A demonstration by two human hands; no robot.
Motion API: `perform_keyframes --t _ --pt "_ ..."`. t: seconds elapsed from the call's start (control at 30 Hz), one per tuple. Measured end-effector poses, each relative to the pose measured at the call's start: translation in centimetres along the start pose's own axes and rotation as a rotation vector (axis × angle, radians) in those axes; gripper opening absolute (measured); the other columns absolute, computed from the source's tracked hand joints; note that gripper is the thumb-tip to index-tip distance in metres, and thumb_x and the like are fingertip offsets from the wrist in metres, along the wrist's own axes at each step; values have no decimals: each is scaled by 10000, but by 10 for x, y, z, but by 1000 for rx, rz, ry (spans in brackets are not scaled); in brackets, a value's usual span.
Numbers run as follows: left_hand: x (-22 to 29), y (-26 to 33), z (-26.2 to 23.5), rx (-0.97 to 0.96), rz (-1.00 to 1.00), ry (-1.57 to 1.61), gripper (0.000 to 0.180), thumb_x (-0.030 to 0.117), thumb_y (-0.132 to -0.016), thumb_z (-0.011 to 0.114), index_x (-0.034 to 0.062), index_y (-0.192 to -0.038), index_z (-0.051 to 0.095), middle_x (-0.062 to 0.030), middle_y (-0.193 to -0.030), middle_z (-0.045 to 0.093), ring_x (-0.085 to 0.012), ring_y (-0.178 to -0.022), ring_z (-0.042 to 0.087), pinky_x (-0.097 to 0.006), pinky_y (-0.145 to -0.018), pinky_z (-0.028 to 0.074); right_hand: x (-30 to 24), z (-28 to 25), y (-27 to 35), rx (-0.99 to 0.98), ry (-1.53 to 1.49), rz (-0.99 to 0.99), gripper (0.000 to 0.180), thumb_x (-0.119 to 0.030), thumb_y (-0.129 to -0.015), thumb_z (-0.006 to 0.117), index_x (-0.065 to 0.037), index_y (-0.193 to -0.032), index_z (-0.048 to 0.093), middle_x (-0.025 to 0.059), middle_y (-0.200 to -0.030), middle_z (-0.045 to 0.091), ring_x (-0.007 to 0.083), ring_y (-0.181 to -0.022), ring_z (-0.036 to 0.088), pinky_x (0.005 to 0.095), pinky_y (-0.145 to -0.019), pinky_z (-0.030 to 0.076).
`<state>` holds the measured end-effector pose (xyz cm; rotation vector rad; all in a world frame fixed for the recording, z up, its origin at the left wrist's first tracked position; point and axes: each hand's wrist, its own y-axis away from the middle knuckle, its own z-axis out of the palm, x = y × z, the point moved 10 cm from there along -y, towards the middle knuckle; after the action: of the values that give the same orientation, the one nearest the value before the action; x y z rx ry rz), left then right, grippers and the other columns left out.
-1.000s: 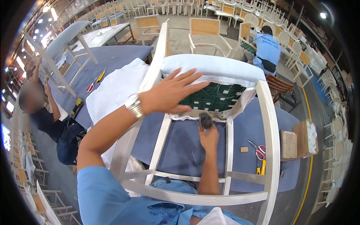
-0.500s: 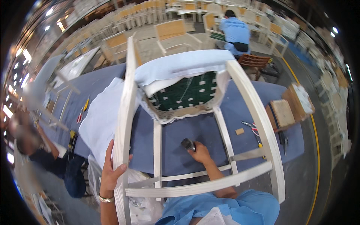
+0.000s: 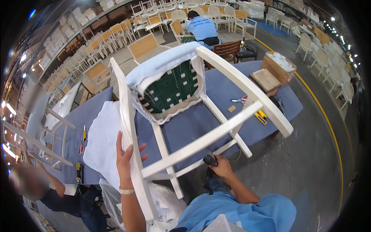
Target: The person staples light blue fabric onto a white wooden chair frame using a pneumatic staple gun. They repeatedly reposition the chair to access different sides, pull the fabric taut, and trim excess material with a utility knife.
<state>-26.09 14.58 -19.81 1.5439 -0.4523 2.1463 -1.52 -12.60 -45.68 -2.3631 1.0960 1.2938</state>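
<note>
The white-painted wooden chair frame with an upholstered seat [image 3: 201, 127] dominates the view. A second ago it lay lower and nearer level, with the seat's underside facing up; it has since been tipped up on one side rail. Its green webbed underside with a ragged white fabric edge [image 3: 170, 92] now tilts away from the person, and the legs and stretchers point toward the lower right. Judging by that, the frame is being turned to bring another side within reach.

Beneath it, the long surface covered in blue-grey cloth [image 3: 216, 120] carries the chair, and a sheet of white padding fabric [image 3: 102, 143] lies draped over its near left part.

On the far right end stands a brown cardboard box filled with white pieces [image 3: 279, 66], with a flat wooden block [image 3: 265, 79] just beside it. Near them lie red-handled scissors [image 3: 240, 100] and a yellow-handled tool [image 3: 261, 116].

The left hand [image 3: 125, 156] has moved from the top of the seat down to the side rail, which it now grips with the fingers wrapped round the wood; it wears a metal wristwatch [image 3: 126, 190]. The right hand [image 3: 220, 166] is closed round a small dark handheld tool [image 3: 209, 159], held low just below the nearest stretcher and apart from the wood.

Another person in a blue shirt [image 3: 201, 29] works at the far side among rows of chairs.
</note>
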Motion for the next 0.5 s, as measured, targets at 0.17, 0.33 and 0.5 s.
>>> perform_keyframes --t 0.17,0.33,0.5 --pt "-19 8 12 -54 34 4 585 84 -994 549 166 -1553 396 -163 -1223 628 -202 -874 685 -310 -567 602 35 11 93 42 -13 51 648 -326 -750 816 21 -1266 634 245 -1173 693 406 -1097 671 459 -948 527" --pt "-31 38 52 -1 47 65 511 77 -1000 559 163 -1491 451 -89 -984 605 -160 -811 664 -306 -578 602 78 19 172 114 -65 249 621 -300 -734 830 28 -1233 659 237 -1136 719 358 -1056 702 415 -912 538" --pt "-45 62 87 -5 59 131 586 32 -988 583 158 -1528 395 -75 -1057 578 -122 -828 623 -281 -648 599 78 -3 197 155 -13 374 579 -298 -744 812 42 -1193 679 254 -1075 729 394 -1029 705 446 -874 537"
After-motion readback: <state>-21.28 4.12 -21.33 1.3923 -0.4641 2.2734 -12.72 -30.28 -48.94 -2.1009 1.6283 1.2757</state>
